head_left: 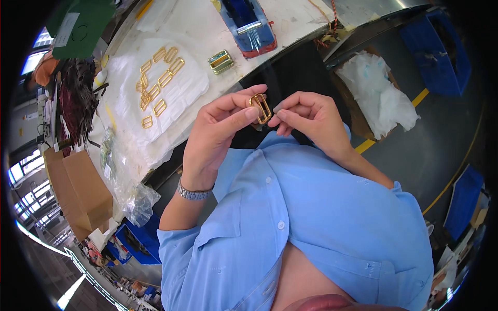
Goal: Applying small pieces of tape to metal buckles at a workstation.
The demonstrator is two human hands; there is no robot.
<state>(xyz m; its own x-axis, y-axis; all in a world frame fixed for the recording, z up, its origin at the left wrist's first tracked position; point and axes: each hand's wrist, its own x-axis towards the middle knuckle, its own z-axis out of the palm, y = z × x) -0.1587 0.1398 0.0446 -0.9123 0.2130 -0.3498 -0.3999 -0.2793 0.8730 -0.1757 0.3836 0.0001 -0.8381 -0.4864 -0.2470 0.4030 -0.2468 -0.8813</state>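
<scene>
My left hand [223, 122] pinches a gold slider buckle [261, 108] between thumb and fingers, holding it up in front of my shirt, just off the table edge. Close to the buckle's right side, my right hand [311, 116] has thumb and fingertips pressed together. A small greyish bit shows at those fingertips, too small to name. Several more gold buckles [164, 79] lie loose on a white sheet [189, 85] to the left. Nearer the table edge sits a small gold and green block [221, 61], which looks like buckles stacked together.
A blue tape dispenser [259, 39] stands at the table's far edge. Clear plastic bags [124, 181] and a cardboard box [80, 192] are at the left. To the right, a carton holds white plastic sheeting [371, 85], with a blue bin [438, 52] beyond it.
</scene>
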